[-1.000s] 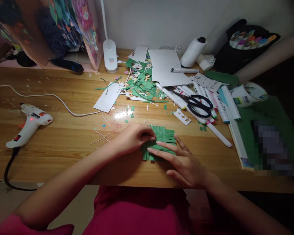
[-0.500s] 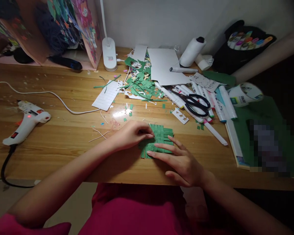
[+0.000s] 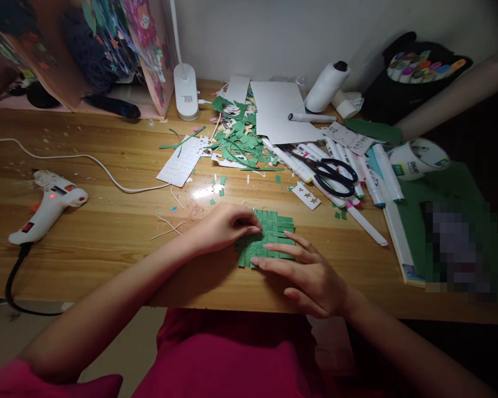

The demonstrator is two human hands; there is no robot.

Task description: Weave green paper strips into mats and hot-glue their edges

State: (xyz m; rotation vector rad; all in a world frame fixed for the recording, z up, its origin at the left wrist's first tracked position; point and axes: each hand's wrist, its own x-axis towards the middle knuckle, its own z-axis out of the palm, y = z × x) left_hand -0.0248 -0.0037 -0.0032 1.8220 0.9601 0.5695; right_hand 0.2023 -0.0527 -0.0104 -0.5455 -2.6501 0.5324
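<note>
One top (image 3: 219, 354), magenta fabric, yours, at 6 o'clock from the mat. One right hand (image 3: 311, 271), yours, at 4 o'clock: fingers spread, tips resting on the weave. One woven mat (image 3: 270, 225), green paper, on your wooden desk (image 3: 216, 284) near its front edge: flat strips crossed over and under, loose ends fringing 3 and 6 o'clock. One left hand (image 3: 222, 229), yours, at 9 o'clock: thumb and forefinger pinched together over the mat; what lies between them you cannot tell. One glue gun (image 3: 52, 207), white plastic, red light lit, 9 o'clock, well apart from you. One star-punched card (image 3: 306, 196), stiff white rectangle, between 1 and 2. One pair of scissors (image 3: 335, 177), black looped handles, beyond it, lying on white-barrelled markers (image 3: 373, 185). Assorted scraps (image 3: 244, 138), mostly jagged green paper, just short of 12. One white sheet (image 3: 276, 113), smooth, 12 o'clock. One lamp base (image 3: 185, 97), rounded white plastic, 11 o'clock.
</note>
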